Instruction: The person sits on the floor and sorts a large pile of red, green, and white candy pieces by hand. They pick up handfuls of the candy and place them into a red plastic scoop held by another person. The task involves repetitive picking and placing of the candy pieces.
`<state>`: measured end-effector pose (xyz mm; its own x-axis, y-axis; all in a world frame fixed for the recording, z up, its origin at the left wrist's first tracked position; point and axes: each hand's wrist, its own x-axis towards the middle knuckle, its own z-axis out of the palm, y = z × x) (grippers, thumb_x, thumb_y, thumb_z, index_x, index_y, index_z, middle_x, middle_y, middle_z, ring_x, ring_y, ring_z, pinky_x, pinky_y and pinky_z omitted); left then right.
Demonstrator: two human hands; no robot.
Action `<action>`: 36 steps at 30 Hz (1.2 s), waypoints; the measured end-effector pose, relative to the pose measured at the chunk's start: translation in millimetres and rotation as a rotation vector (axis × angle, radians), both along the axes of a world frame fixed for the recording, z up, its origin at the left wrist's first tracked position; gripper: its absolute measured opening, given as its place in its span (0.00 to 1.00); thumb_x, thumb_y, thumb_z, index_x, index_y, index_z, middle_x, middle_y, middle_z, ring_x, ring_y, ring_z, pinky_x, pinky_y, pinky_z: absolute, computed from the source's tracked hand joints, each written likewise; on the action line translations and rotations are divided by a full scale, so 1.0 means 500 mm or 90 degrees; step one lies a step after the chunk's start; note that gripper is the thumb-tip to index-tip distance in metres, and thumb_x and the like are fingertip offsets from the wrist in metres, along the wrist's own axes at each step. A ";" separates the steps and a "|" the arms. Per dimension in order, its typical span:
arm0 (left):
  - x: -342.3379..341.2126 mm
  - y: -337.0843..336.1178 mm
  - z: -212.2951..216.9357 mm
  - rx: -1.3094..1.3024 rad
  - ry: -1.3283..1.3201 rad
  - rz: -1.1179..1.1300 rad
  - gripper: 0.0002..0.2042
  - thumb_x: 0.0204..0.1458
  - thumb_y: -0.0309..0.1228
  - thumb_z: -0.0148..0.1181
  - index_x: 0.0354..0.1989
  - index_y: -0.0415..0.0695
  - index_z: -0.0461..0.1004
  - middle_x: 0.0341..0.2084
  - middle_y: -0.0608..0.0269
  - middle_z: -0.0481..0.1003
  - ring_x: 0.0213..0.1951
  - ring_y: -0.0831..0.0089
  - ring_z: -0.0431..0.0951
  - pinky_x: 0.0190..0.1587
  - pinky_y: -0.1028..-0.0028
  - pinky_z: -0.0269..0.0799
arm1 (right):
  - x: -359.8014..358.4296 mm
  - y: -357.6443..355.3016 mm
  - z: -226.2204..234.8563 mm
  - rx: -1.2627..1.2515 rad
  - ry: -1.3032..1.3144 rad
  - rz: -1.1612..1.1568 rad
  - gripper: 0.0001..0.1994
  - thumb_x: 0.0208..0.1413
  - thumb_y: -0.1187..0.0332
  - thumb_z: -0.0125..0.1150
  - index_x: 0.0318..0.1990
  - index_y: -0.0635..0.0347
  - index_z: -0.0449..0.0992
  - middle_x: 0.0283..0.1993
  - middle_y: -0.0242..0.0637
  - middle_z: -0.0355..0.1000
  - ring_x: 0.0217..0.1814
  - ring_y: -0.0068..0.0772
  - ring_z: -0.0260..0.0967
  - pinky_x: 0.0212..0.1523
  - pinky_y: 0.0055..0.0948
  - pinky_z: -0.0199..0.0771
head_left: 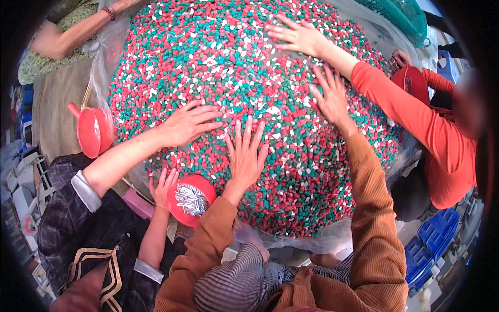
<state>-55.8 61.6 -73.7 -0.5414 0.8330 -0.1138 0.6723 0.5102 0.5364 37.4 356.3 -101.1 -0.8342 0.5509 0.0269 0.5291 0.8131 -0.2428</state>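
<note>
A broad heap of small red, green and white pebble-like pieces (pixel 208 67) fills the middle of the view. My left hand (pixel 245 160) lies palm down on its near part, fingers stretched forward and apart. Farther right and farther out, my right hand (pixel 331 100) rests on the heap, also with spread fingers. Neither hand is closed around anything. Just left of my left wrist is a red scoop (pixel 200 221) with slim silvery pieces (pixel 191 199) in it, held by the co-worker on the left.
Clear plastic sheeting (pixel 332 236) lies under the heap. A left co-worker's hand (pixel 195 125) and an orange-sleeved person's hand (pixel 296 37) touch the pieces. Another red scoop (pixel 93 136) is at left, a red bowl (pixel 410 83) at right, blue crates (pixel 434 234) lower right.
</note>
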 end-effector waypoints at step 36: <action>-0.220 0.528 0.003 -0.047 0.073 -0.152 0.23 0.39 0.55 0.66 0.47 0.68 0.80 0.57 0.69 0.68 0.63 0.56 0.59 0.61 0.41 0.57 | 0.042 -0.243 0.165 -0.569 0.331 -0.003 0.25 0.58 0.62 0.60 0.63 0.56 0.67 0.62 0.41 0.68 0.64 0.39 0.65 0.60 0.38 0.67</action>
<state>-165.6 325.6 -72.4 -0.3441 0.9301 -0.1284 0.8320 0.3654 0.4173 58.3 234.6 -18.7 -0.8340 0.5505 -0.0374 0.1897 0.2223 -0.9564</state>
